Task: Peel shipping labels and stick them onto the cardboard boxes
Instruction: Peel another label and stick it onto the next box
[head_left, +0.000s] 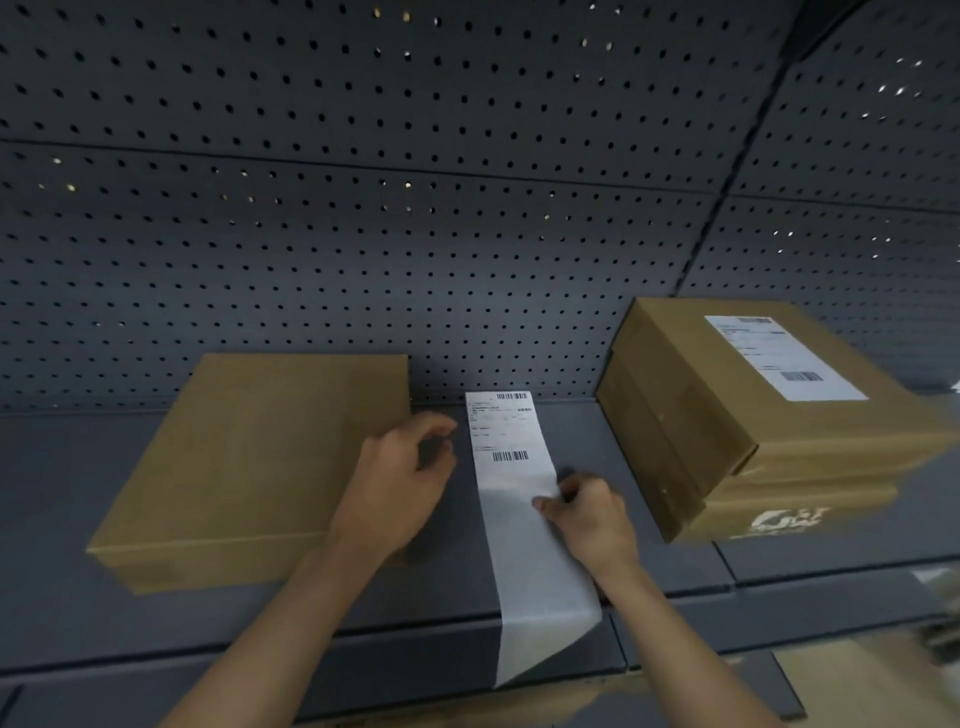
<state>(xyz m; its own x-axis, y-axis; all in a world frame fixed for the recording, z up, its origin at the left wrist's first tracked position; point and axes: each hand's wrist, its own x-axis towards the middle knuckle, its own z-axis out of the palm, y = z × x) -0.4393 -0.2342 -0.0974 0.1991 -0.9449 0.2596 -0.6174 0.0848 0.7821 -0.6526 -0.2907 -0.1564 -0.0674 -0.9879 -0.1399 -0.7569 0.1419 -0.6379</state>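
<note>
On the dark grey metal shelf (649, 582), backed by a grey perforated pegboard panel (363, 234), we see a long white strip of label backing paper (524, 551) lying flat between the boxes, its near end hanging over the shelf's front edge. One white printed shipping label with barcodes (506, 436) sits on the strip's far end.

Our right hand (587, 514) pinches the strip's right edge, thumb and fingers closed on the paper just below the printed label. Whether it grips only the backing or the label's corner too, we can't tell. Our left hand (400, 478) hovers just left of the strip, fingers loosely curled, thumb and forefinger apart, holding nothing; it overlaps the near right corner of the flat brown cardboard box (249, 467), contact unclear.

That flat box lies left of the strip, top bare. Right of the strip, a stack of brown cardboard boxes (727, 447) stands at an angle; the top one carries a white applied shipping label (784, 358). White marking on the lower box's front, blurred.
</note>
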